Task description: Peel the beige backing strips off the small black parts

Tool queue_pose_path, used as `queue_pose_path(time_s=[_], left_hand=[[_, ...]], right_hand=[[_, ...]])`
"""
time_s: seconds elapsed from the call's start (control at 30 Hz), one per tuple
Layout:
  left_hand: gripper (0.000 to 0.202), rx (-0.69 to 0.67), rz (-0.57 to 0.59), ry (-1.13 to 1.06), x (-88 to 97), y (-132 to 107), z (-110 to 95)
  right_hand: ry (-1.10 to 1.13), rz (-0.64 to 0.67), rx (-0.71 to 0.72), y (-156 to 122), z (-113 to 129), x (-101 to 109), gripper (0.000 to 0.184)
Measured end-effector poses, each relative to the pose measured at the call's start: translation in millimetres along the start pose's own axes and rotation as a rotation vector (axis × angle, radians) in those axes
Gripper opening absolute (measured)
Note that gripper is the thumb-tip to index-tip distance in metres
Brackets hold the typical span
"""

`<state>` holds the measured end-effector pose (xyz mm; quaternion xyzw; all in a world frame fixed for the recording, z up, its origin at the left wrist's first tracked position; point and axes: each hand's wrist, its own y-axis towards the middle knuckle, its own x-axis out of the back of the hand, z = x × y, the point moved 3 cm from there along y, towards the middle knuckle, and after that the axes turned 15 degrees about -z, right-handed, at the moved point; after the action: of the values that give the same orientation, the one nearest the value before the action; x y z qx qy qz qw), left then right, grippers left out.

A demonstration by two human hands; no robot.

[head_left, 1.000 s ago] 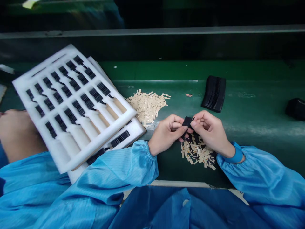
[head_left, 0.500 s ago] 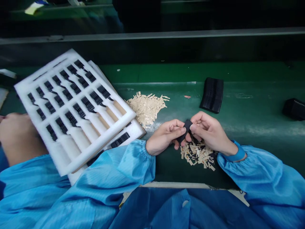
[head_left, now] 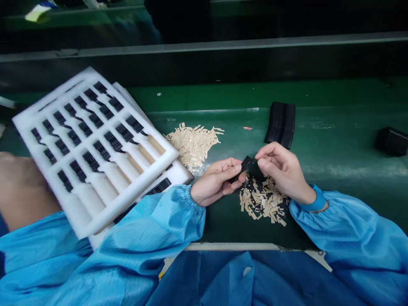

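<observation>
Factory line: green conveyor [head_left: 338,131], foam trays [head_left: 132,196]

The left hand [head_left: 218,180] and right hand [head_left: 283,172] curl inward, nearly touching.

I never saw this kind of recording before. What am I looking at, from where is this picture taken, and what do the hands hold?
This picture comes from one camera worn on a person's head, looking forward and down at their own bare hands. The left hand pinches a small flat black piece. The right hand is close to its other end, but I cannot tell if it touches.

On the green work surface lie a pile of thin beige strips, a mixed heap of beige and black pieces under the hands, and a stack of black pieces. At the left is a white foam tray with rows of black parts. The person wears light blue sleeves.
</observation>
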<state>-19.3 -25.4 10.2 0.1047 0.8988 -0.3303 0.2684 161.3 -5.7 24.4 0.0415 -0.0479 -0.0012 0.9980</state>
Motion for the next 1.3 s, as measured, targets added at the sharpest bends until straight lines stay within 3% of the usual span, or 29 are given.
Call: queue_pose_path(time_s=[0.1,0.5,1.3], left_hand=[[0.025,0.017,-0.004,0.021,0.4,0.4,0.4],[0.026,-0.026,-0.069,0.104,0.3,2.0,1.0],[0.027,-0.047,-0.003,0.102,0.8,4.0,2.4]], right_hand=[[-0.045,-0.058,0.04,1.5,0.2,2.4,0.022],[-0.33,-0.026,0.344,-2.8,5.3,1.5,0.007],[-0.172,-0.063,0.046,0.6,-6.1,-2.7,0.012]])
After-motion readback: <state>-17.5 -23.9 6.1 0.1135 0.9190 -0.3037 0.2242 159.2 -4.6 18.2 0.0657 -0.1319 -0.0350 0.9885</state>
